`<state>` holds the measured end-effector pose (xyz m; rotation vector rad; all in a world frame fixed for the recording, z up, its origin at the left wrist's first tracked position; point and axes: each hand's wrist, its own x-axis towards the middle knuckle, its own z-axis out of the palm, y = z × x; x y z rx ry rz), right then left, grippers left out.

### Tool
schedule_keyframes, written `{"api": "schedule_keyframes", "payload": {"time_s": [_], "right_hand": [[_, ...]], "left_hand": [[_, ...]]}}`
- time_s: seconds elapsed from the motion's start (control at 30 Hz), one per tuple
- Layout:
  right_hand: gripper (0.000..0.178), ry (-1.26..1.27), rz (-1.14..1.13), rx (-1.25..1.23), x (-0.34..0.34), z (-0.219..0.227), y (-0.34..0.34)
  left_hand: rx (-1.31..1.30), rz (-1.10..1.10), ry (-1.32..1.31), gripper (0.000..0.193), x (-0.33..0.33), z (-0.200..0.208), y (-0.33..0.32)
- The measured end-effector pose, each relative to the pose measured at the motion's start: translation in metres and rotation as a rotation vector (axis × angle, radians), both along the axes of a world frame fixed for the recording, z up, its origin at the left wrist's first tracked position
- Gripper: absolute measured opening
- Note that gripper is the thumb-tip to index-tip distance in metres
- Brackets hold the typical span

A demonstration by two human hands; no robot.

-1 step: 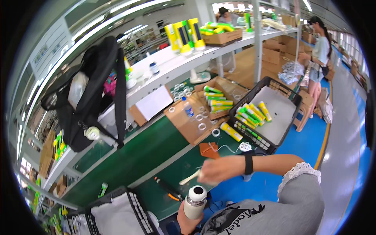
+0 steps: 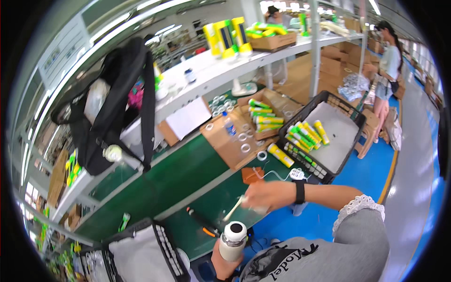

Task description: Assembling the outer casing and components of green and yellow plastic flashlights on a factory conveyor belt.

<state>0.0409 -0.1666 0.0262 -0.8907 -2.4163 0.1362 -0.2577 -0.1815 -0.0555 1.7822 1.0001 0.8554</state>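
Note:
My left hand (image 2: 223, 263) is wrapped round a cream-coloured vacuum flask (image 2: 231, 252), which has a shiny metal band below a white lid with a black disc on top. Its fingers are partly hidden behind the flask. Above and to the right, my right hand (image 2: 264, 196), with a black band at the wrist, is closed and smeared by motion. From its fingers a slim cream-coloured stick (image 2: 233, 209) points down toward the flask lid, apart from it. Left of the flask, a long black tool with orange parts (image 2: 201, 221) lies on the green bench (image 2: 181, 230).
An orange piece (image 2: 252, 175), a white cable (image 2: 277, 176) and a yellow tube (image 2: 280, 155) lie beyond my right hand. A black crate (image 2: 336, 167) holds yellow-green tubes; another crate (image 2: 164, 249) stands left. A black bag (image 2: 110, 108) hangs from the shelf. A person (image 2: 388, 66) stands far right.
My right hand has moved slightly up and to the right, and the stick in it is tilted more steeply. The left hand keeps its hold on the flask. The whole view has shifted a little.

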Motion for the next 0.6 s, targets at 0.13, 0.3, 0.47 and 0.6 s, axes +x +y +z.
{"api": "schedule_keyframes", "payload": {"time_s": [0.13, 0.3, 0.47, 0.6], "right_hand": [[0.067, 0.516, -0.485, -0.125, 0.017, -0.084, 0.004], [0.074, 0.743, -0.839, -0.381, -0.003, -0.239, 0.031], [0.078, 0.595, -0.856, -0.484, -0.023, -0.302, 0.040], [0.082, 0.679, -0.781, -0.581, -0.022, -0.296, 0.034]], "left_hand": [[0.112, 0.221, -0.016, 0.082, -0.011, 0.003, -0.008], [0.127, 0.396, -0.031, 0.085, -0.026, -0.007, -0.018], [0.061, 0.448, -0.027, 0.082, -0.035, -0.006, -0.028], [0.094, 0.421, 0.000, 0.084, -0.033, -0.008, -0.029]]}}
